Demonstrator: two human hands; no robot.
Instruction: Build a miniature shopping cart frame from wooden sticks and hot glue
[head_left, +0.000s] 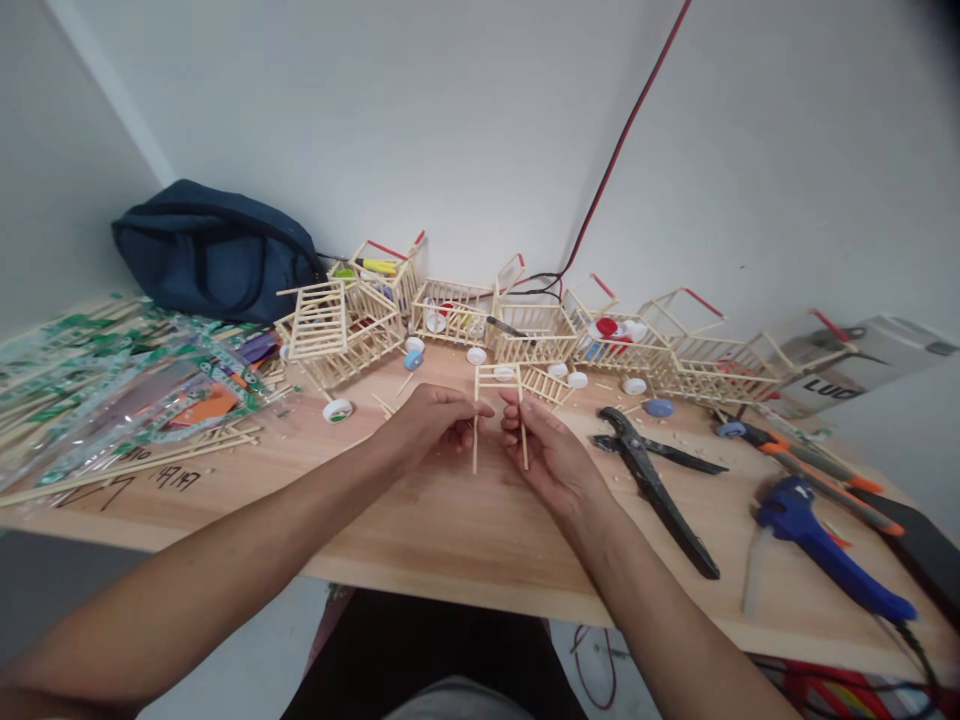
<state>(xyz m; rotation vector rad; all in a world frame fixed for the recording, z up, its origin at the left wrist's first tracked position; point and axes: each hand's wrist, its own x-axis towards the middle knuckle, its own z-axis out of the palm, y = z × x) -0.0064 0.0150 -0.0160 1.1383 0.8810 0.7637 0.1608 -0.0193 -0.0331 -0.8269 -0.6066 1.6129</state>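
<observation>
A small wooden stick frame (498, 371), two long sticks joined near the top by short crosspieces, is held up over the front middle of the table. My left hand (435, 425) pinches its left stick between thumb and fingers. On the other side, my right hand (546, 445) grips the right stick. Just behind the frame lies a flat ladder-like stick panel (546, 386). Beyond it stands a row of stick-built carts, among them a cart (536, 333) with bottle-cap wheels and a cart (341, 325) at the left.
To the right lie black cutters (656, 490), a blue glue gun (825, 545) with its cord, and orange-handled pliers (825, 475). Bagged sticks (150, 380) cover the left side, before a dark blue bag (217, 250). A red-black cable (626, 135) runs down the wall.
</observation>
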